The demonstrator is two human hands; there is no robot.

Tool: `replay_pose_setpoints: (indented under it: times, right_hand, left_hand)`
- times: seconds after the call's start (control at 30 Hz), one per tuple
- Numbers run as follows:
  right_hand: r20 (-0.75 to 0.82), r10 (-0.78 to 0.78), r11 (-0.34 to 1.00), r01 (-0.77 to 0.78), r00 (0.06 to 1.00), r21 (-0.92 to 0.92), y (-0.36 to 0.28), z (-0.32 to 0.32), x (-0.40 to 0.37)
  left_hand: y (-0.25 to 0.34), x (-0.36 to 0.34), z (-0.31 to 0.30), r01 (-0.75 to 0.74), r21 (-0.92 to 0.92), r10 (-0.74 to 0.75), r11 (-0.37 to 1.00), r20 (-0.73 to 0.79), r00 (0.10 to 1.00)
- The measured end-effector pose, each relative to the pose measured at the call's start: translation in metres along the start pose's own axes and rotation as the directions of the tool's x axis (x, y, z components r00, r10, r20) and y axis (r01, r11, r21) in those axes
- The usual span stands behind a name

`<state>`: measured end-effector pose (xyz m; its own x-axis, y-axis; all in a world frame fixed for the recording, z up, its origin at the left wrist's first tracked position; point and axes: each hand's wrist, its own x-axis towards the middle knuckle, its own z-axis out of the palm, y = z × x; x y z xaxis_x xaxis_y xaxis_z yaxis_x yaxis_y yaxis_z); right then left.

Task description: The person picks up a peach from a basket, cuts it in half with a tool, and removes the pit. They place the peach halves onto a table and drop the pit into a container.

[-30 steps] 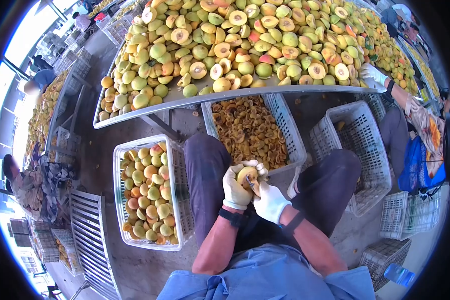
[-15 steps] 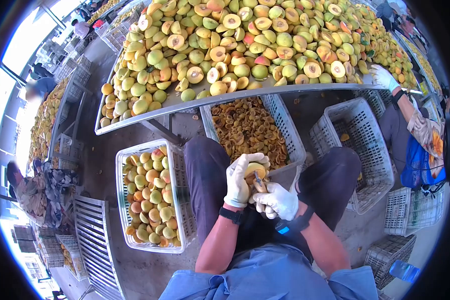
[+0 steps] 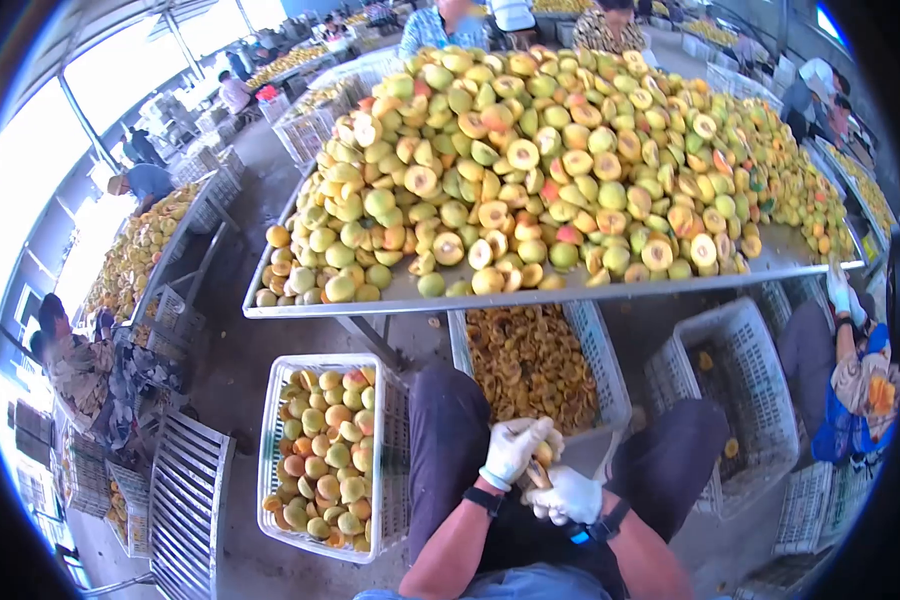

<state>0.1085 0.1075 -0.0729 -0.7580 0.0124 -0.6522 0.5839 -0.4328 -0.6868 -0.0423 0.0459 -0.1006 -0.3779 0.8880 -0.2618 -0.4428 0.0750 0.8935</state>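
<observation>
My left hand (image 3: pixel 516 449), in a white glove, is closed around a peach half (image 3: pixel 544 455), mostly hidden by the fingers. Just below and to the right, my right hand (image 3: pixel 568 496), gloved too, grips a small pitting knife (image 3: pixel 537 474) by its wooden handle; its metal tip is out of sight now. Both hands meet above my lap. Beyond them, a crate of brown-yellow pits and scraps (image 3: pixel 530 360) stands between my knees. To the left, a white crate (image 3: pixel 267 440) holds whole yellow-green and reddish peaches.
A metal table (image 3: pixel 420 303) heaped with halved peaches (image 3: pixel 570 180) spans the front. A white crate (image 3: pixel 760 400) with a few pieces stands at the right, beside a co-worker's gloved hand (image 3: pixel 842 295). A slatted metal chair (image 3: pixel 185 500) is at the left.
The view has tilted up, showing more of the hall and the people behind the table. My left fingers have closed over the peach half, hiding its cut face and the knife's tip.
</observation>
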Motion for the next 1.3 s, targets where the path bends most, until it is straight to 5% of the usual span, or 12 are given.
replay_pose_setpoints:
  times: [0.27,0.33,0.53,0.67,0.73,0.8,0.87,0.93,0.97,1.13,1.2,1.3]
  right_hand:
    - [0.298,-0.046,0.949,-0.052,0.953,0.312,0.001,-0.021,-0.007]
    - [0.296,-0.047,0.948,-0.051,0.954,0.315,-0.003,-0.021,-0.008]
    - [-0.053,-0.029,0.989,0.036,0.998,0.143,-0.013,-0.018,-0.006]
    - [0.096,-0.142,0.933,0.1,0.985,0.347,-0.02,-0.037,-0.008]
    - [-0.035,-0.242,0.9,0.237,0.97,0.367,-0.048,-0.026,-0.022]
    - [0.004,-0.341,0.842,0.304,0.94,0.447,-0.071,-0.03,-0.032]
    - [-0.472,-0.309,0.919,0.131,0.826,-0.372,-0.057,-0.05,0.02]
    - [-0.53,-0.593,0.461,-0.284,0.606,-0.841,-0.042,-0.065,0.043]
    - [-0.607,-0.48,0.591,-0.278,0.634,-0.757,-0.05,-0.062,0.04]
    - [-0.474,-0.769,0.497,-0.064,0.429,-0.865,-0.024,-0.067,0.061]
    - [-0.561,-0.64,0.718,0.15,0.526,-0.679,0.011,-0.089,0.085]
    - [-0.611,-0.233,0.964,0.095,0.757,-0.25,-0.025,-0.036,0.045]
  left_hand:
    - [-0.002,0.012,0.0,-0.048,-0.072,0.064,0.996,0.225,0.972]
    - [-0.007,0.017,0.004,-0.067,-0.138,0.097,0.988,0.227,0.969]
    - [0.006,0.037,0.028,0.294,-0.352,-0.335,0.889,-0.062,0.94]
    - [-0.019,0.069,0.014,0.233,-0.811,-0.273,0.536,0.094,0.957]
    - [-0.001,0.066,0.013,0.131,-0.9,-0.213,0.416,0.043,0.976]
    - [0.014,0.07,0.006,0.045,-0.832,-0.242,0.552,-0.108,0.964]
    - [0.004,0.079,-0.01,0.021,-0.664,-0.234,0.748,-0.234,0.944]
    - [0.001,0.073,-0.014,-0.063,-0.465,-0.112,0.883,-0.339,0.934]
    - [0.005,0.072,-0.014,-0.039,-0.47,-0.138,0.882,-0.336,0.932]
    - [0.035,0.042,-0.021,-0.017,-0.752,-0.107,0.659,-0.116,0.987]
    - [0.071,0.018,-0.024,-0.055,-0.823,0.0,0.566,-0.067,0.998]
    - [0.115,-0.031,-0.057,-0.313,-0.698,0.21,0.644,-0.232,0.95]
